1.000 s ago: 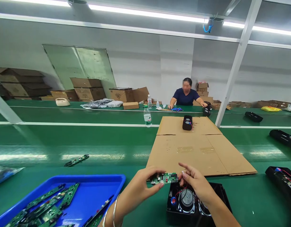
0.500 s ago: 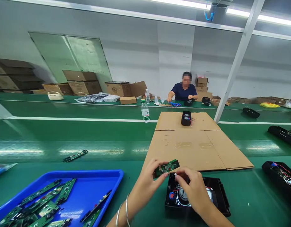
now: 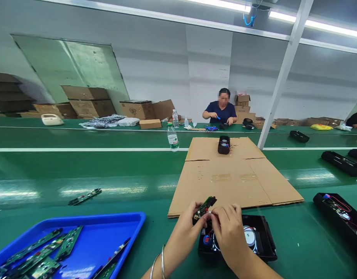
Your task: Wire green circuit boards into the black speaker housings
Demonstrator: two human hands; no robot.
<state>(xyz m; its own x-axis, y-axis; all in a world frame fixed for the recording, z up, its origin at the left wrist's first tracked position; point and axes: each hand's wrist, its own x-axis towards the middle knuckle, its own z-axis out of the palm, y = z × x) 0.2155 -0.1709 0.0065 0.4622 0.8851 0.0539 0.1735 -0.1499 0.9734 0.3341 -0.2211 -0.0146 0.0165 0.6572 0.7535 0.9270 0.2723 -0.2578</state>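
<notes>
My left hand (image 3: 187,224) grips a green circuit board (image 3: 206,205) between thumb and fingers, tilted up above the table. Against the board's lower edge, my right hand (image 3: 228,228) pinches a small white connector (image 3: 210,212); whether it sits in a socket cannot be made out. Below both hands lies an open black speaker housing (image 3: 266,238) with a round silver speaker (image 3: 249,235), wires and a blue round part (image 3: 206,239) inside. My right hand hides the middle of the housing.
A blue tray (image 3: 114,219) with several circuit boards stands at left, a single board (image 3: 84,197) beyond it. A cardboard sheet (image 3: 225,186) carries another black housing (image 3: 224,145). More housings (image 3: 341,217) lie at right. A bottle (image 3: 173,137) and a co-worker (image 3: 222,110) are farther back.
My right hand has come closer to the board, and the fingers of both hands now nearly meet at its edge. The board is turned more steeply. Across the table, the co-worker has raised one hand.
</notes>
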